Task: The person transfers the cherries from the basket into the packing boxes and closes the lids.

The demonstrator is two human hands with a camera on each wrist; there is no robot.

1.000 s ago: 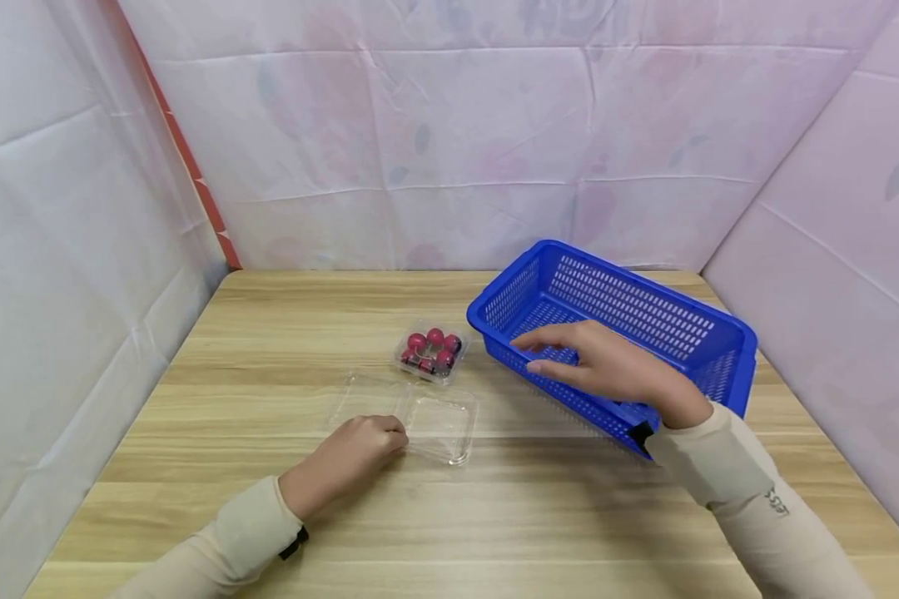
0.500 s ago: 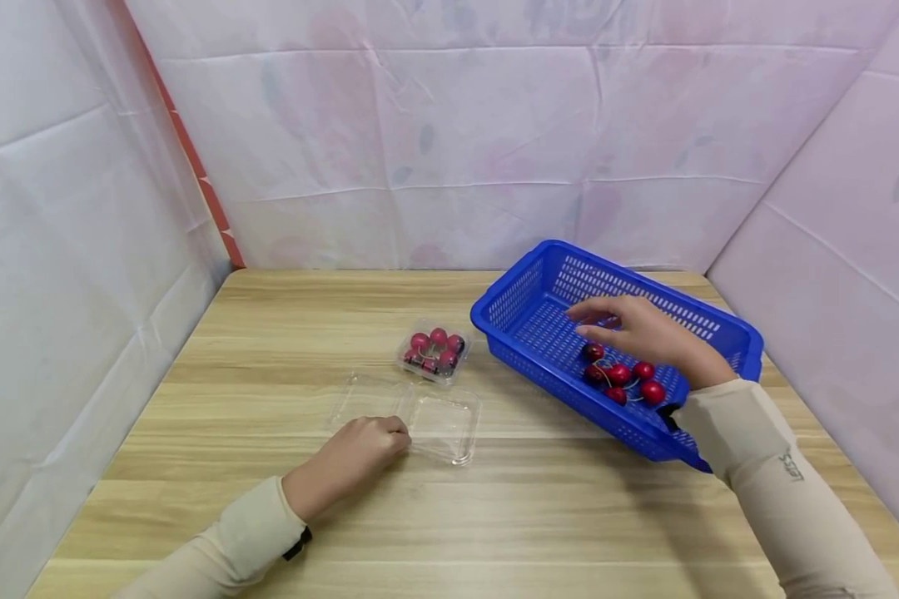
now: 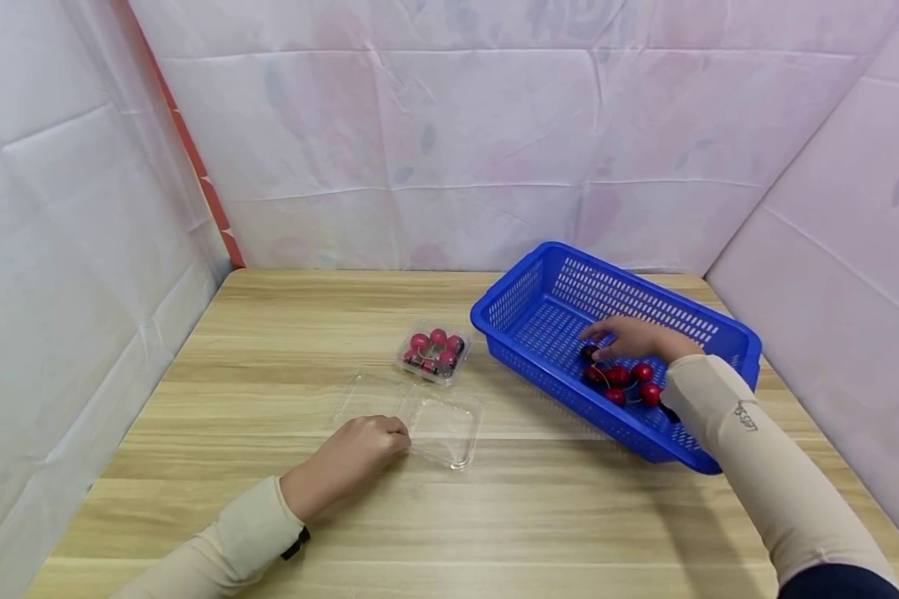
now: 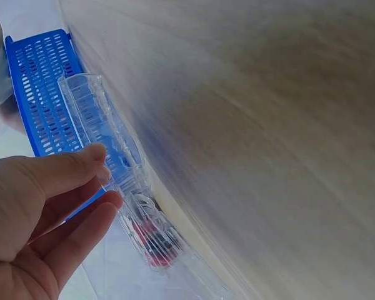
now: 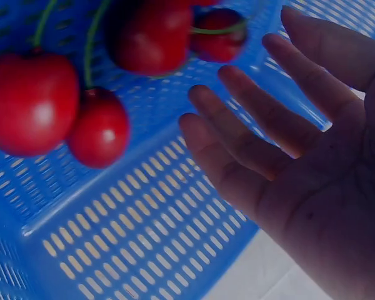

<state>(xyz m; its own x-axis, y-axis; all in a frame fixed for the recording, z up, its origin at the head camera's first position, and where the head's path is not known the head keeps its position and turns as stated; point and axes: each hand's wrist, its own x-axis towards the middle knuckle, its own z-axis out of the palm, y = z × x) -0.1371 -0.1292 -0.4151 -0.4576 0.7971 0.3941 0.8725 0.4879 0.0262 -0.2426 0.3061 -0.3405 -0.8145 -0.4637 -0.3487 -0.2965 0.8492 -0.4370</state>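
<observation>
1. Currently my L hand point(image 3: 363, 453) pinches the near edge of an unfolded clear box point(image 3: 442, 424), approx. midway along, on the bench point(image 3: 532, 516).
2. My R hand point(image 3: 629, 339) is free, fingers apart & slightly bent, low in the blue basket point(image 3: 543, 324), just by the loose cherries point(image 3: 618, 376).
3. 2nd clear box point(image 3: 439, 380), w/ packed cherries point(image 3: 438, 337) inside, sits behind the unfolded one, L of basket.
</observation>
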